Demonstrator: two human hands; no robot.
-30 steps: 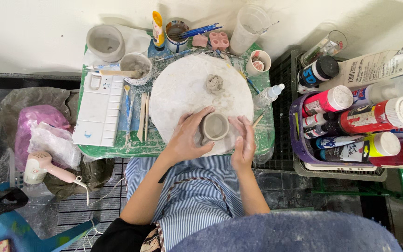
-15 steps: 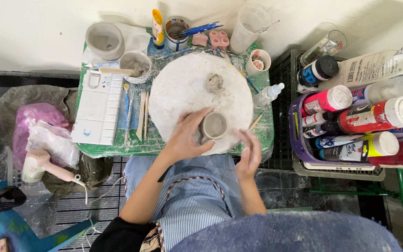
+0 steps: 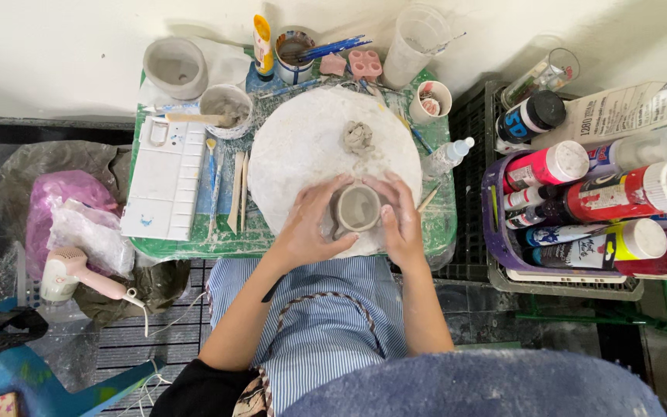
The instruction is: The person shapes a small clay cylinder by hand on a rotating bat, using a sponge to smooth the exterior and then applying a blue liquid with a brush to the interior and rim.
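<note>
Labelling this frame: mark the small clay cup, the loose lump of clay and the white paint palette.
small clay cup (image 3: 357, 208), head view, on its hollow inside.
loose lump of clay (image 3: 358, 137), head view, on its middle.
white paint palette (image 3: 165, 179), head view, on its flat centre.

Small grey clay cup (image 3: 357, 208), upright, seemingly still wet, on the white round board (image 3: 303, 147).

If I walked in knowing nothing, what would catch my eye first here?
Probably the small grey clay cup, cupped between the left hand and right hand at the near edge of a round white board. Next, the bright paint bottles packed in a purple basket to the right, and the pink hair dryer lying at lower left.
</note>
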